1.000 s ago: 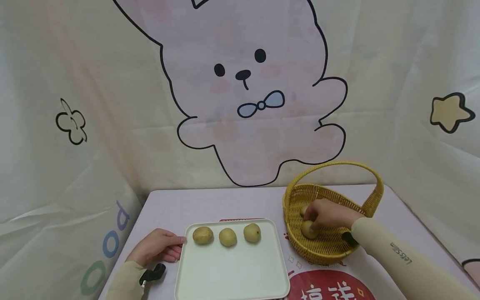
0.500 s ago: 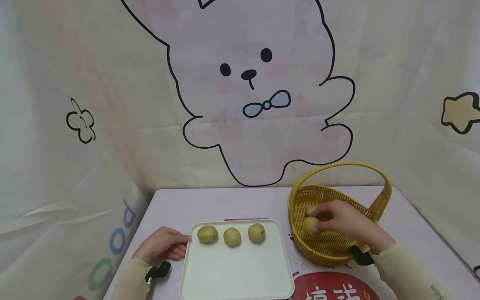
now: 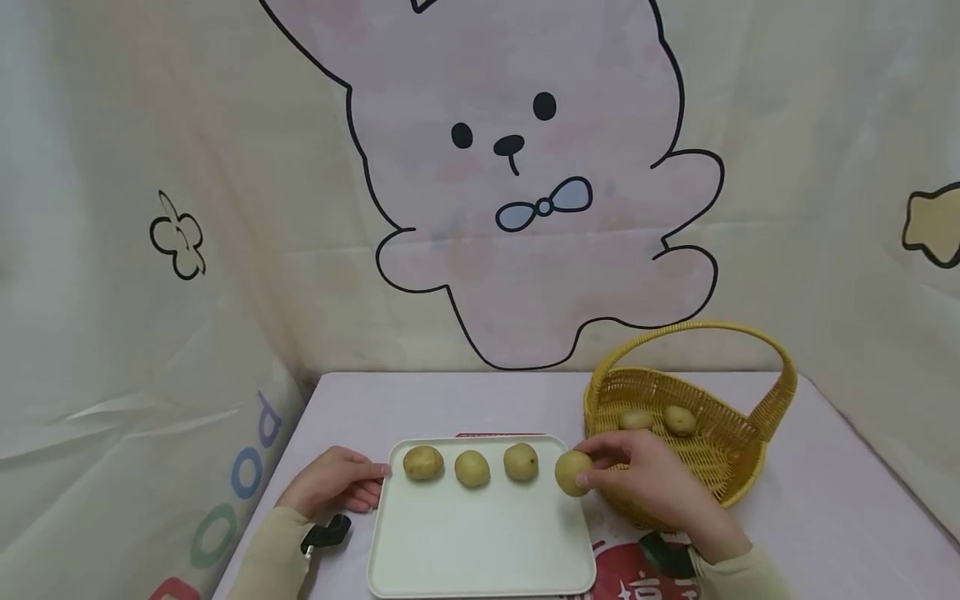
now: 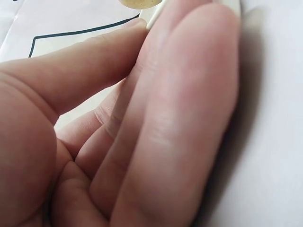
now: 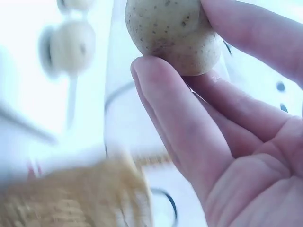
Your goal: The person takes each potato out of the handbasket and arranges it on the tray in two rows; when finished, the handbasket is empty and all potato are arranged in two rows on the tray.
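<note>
My right hand (image 3: 652, 482) pinches a potato (image 3: 572, 473) between thumb and fingers, above the right edge of the white tray (image 3: 480, 550). Speckled skin on that potato (image 5: 173, 33) shows in the right wrist view. Three more potatoes lie in a row along the tray's far side: one at the left (image 3: 423, 462), one in the middle (image 3: 472, 469) and one at the right (image 3: 521, 462). At the tray's left rim, my left hand (image 3: 333, 482) pinches the edge with its thumb on top. Close up, the left wrist view shows the curled fingers (image 4: 175, 118) beside the rim.
A yellow wicker basket (image 3: 738, 462) with a tall handle (image 3: 693, 327) stands right of the tray. Inside it lie two potatoes, one at the left (image 3: 635, 419) and one at the right (image 3: 680, 421). A cloth with a printed bear (image 3: 525, 275) hangs behind the table (image 3: 450, 400).
My right hand has lifted a potato out of the basket and carried it left to the tray's right edge. The left hand stays on the tray's rim. The head view has shifted slightly.
</note>
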The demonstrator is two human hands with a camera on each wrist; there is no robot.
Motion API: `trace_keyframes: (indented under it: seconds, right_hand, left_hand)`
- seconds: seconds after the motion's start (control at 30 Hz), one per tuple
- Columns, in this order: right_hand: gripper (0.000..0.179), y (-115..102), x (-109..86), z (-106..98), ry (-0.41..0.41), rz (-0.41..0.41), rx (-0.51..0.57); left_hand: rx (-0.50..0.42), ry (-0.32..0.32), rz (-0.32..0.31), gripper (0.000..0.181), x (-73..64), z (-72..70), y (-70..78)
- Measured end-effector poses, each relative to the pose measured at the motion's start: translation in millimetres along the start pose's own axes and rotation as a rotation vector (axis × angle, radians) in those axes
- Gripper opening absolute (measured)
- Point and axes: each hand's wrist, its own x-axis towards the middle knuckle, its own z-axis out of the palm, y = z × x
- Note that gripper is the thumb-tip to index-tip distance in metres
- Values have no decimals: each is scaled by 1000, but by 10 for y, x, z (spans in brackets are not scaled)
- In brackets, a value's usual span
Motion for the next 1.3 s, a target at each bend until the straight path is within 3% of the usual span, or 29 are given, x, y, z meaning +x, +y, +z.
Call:
trace_keyframes:
  seconds: [0.5, 0.73, 0.9, 1.3]
  right_hand:
    - [27, -394, 556, 1303, -171, -143, 135]
    - [23, -558, 667, 1754, -207, -132, 208]
    - [23, -587, 671, 1911, -219, -135, 234]
    - [23, -596, 684, 2000, -164, -165, 215]
  left_hand:
    - [10, 14, -7, 33, 9, 2, 14]
    - [2, 15, -9, 33, -6, -6, 14]
    - [-8, 8, -8, 33, -11, 1, 9]
    - [-9, 16, -30, 34, 1, 8, 32]
